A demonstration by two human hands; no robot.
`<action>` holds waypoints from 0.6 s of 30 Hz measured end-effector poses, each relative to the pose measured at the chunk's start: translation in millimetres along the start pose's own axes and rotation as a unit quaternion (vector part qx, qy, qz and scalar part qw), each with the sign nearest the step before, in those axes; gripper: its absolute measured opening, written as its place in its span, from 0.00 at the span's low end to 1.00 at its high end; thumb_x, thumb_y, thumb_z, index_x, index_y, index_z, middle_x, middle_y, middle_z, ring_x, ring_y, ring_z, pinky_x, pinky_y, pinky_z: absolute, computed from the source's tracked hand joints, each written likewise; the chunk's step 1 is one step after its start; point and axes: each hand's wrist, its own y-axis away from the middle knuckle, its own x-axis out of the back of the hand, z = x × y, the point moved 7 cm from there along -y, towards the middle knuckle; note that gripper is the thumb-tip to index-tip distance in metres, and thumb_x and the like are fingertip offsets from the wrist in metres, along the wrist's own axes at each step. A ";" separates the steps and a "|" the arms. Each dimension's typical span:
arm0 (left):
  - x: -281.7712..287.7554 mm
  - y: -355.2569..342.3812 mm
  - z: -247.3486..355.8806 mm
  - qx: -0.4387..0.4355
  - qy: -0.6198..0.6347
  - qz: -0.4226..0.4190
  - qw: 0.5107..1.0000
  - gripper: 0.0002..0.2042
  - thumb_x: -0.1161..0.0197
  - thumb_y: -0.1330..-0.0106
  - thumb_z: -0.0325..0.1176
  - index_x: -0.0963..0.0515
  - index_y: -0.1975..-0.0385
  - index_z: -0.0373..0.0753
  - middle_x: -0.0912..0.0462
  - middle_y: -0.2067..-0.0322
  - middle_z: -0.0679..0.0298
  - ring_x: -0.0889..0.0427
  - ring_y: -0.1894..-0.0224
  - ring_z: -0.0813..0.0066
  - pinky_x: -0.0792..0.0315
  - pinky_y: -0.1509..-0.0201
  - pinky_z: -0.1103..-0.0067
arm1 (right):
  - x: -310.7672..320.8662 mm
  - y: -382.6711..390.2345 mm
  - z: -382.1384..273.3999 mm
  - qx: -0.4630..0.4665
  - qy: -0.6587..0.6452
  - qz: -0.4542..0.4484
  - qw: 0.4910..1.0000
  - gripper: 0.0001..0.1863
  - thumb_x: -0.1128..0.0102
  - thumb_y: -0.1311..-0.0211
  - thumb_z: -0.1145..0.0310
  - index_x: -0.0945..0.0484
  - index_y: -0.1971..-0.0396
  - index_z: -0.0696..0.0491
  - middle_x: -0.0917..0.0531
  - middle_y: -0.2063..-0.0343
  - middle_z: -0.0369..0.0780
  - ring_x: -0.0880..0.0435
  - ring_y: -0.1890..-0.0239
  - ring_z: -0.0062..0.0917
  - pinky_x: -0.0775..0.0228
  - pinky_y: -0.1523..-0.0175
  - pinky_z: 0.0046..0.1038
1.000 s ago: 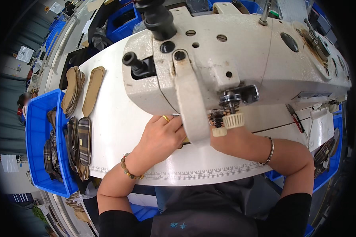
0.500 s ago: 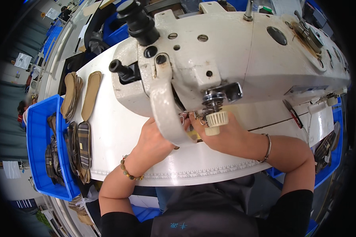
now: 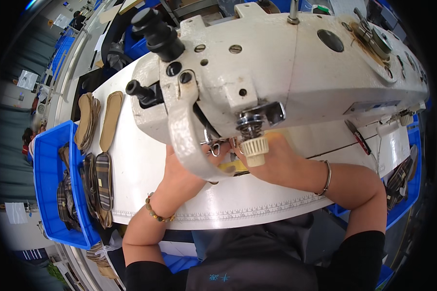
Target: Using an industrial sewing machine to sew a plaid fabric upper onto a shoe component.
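Both hands are at the needle area of a white sewing machine (image 3: pixel 218 92), under its head. My left hand (image 3: pixel 176 178) is behind the curved white lever (image 3: pixel 179 131), its fingers closed and partly covered. My right hand (image 3: pixel 279 162) lies opposite, fingers bent inward behind the cream tension knob (image 3: pixel 255 146). The fingertips of both hands meet close to the metal presser parts (image 3: pixel 215 148). What they pinch is hidden by the machine. A small yellow patch (image 3: pixel 232 168) shows between the hands on the white table (image 3: pixel 218 211).
On the left lie stacked tan sole-shaped pieces (image 3: pixel 86 121), a single tan piece (image 3: pixel 112 116) and striped fabric pieces (image 3: pixel 103 180). A blue bin (image 3: pixel 43 194) beside them holds more. Red-handled snips (image 3: pixel 358 137) rest at right, near another blue bin (image 3: pixel 415 194).
The view has shifted a little, so the machine sits slightly further left. My left hand's fingers have moved slightly, and more of the yellow patch shows. My right hand stays near the needle.
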 end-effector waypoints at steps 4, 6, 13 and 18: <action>-6.5 8.3 -21.0 0.008 -0.042 0.002 0.999 0.12 0.30 0.53 0.27 0.18 0.67 0.43 0.18 0.70 0.66 0.17 0.65 0.67 0.25 0.66 0.72 | 1.2 -1.5 -1.8 0.012 0.029 0.004 0.999 0.08 0.36 0.60 0.70 0.26 0.88 0.54 0.26 0.85 0.40 0.23 0.85 0.30 0.33 0.81 0.32; -8.7 9.0 -22.8 -0.021 -0.033 0.012 0.999 0.12 0.30 0.53 0.26 0.19 0.67 0.43 0.18 0.71 0.66 0.17 0.66 0.67 0.24 0.67 0.72 | -3.4 -0.3 -3.8 0.026 0.037 -0.045 0.998 0.07 0.37 0.59 0.71 0.26 0.88 0.53 0.27 0.86 0.41 0.23 0.85 0.30 0.33 0.81 0.33; -11.7 6.1 -22.3 -0.004 0.035 0.039 0.999 0.13 0.29 0.53 0.27 0.21 0.66 0.41 0.18 0.74 0.67 0.18 0.75 0.69 0.25 0.73 0.74 | 0.4 -2.1 -8.1 0.008 -0.054 0.022 0.998 0.04 0.38 0.57 0.73 0.23 0.85 0.52 0.24 0.86 0.39 0.22 0.85 0.31 0.32 0.80 0.35; -14.6 14.1 -16.4 -0.008 -0.009 0.091 0.996 0.17 0.38 0.54 0.30 0.17 0.61 0.39 0.22 0.75 0.70 0.22 0.67 0.71 0.26 0.59 0.71 | 1.7 -4.5 -20.2 0.105 0.075 0.033 0.991 0.03 0.36 0.53 0.71 0.18 0.79 0.53 0.24 0.87 0.37 0.23 0.85 0.29 0.32 0.80 0.33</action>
